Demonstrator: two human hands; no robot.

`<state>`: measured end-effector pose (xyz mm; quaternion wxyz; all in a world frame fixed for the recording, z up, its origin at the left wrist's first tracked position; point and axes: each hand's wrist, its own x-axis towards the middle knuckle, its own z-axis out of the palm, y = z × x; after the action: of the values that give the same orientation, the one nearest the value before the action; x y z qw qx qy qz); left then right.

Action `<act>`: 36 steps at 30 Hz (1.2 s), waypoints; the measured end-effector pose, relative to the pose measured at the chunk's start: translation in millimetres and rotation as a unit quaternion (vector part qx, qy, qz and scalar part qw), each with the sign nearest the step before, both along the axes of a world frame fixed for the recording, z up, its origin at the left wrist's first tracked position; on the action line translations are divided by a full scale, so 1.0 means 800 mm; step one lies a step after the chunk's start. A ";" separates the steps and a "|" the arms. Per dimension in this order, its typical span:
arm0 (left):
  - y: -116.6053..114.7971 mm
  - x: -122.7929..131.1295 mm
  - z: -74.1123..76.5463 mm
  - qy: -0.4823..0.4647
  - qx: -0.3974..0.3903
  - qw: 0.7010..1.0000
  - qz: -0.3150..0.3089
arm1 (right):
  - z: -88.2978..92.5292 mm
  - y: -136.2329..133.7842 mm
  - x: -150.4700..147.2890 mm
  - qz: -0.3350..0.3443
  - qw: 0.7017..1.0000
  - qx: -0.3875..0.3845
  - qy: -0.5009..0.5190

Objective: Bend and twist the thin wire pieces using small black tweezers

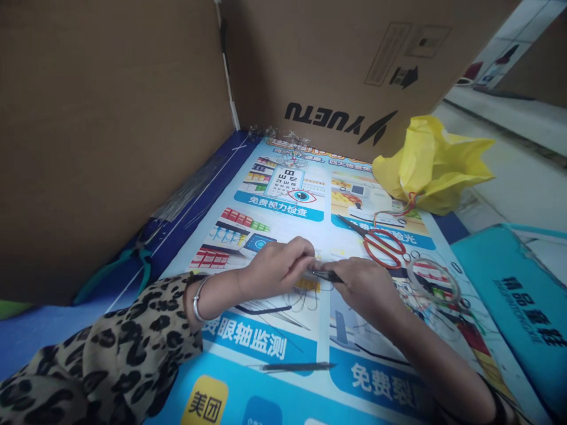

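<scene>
My left hand [281, 265] is closed in a pinch over the printed poster [325, 330]. Whatever lies between its fingertips is too small to make out. Gripped in my right hand [365, 283] is a dark narrow-tipped hand tool [328, 275], its kind unclear, pointing left at the left fingertips. Thin wires or strands [305, 301] lie on the poster under the hands. Red-handled scissors [383, 245] rest just beyond my right hand, blades toward the upper left. Nearer to me lies a thin dark bundle of strands [299, 366].
Cardboard walls [345, 65] stand behind and at left. Teal-handled pliers [128, 260] lie by the left wall. A yellow crumpled wrapping [425, 165] is at back right, above a clear ring-shaped coil [434, 280]. A teal box [509, 307] borders the right side. Wire pieces [292, 147] sit at the back.
</scene>
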<state>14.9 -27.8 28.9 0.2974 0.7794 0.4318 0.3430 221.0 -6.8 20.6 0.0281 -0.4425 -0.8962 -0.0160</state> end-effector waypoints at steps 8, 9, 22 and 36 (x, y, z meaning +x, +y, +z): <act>-0.007 0.005 0.001 0.028 -0.018 0.998 -0.049 | 0.014 0.006 0.007 0.022 0.986 -0.166 -0.008; -0.004 0.006 0.001 -0.001 -0.049 0.999 -0.019 | 0.011 0.008 0.006 0.016 0.989 -0.144 -0.004; 0.007 0.019 -0.004 -0.311 -0.410 0.854 0.071 | 0.005 -0.015 -0.008 0.135 0.926 0.352 0.022; -0.002 0.033 -0.016 -0.367 -0.401 0.833 0.099 | 0.003 -0.016 -0.018 0.142 0.916 0.374 0.035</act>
<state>41.3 -29.1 15.7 0.6852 0.3615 0.4655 0.4279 206.6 -19.7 23.1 0.2251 -0.2680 -0.8768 -0.3298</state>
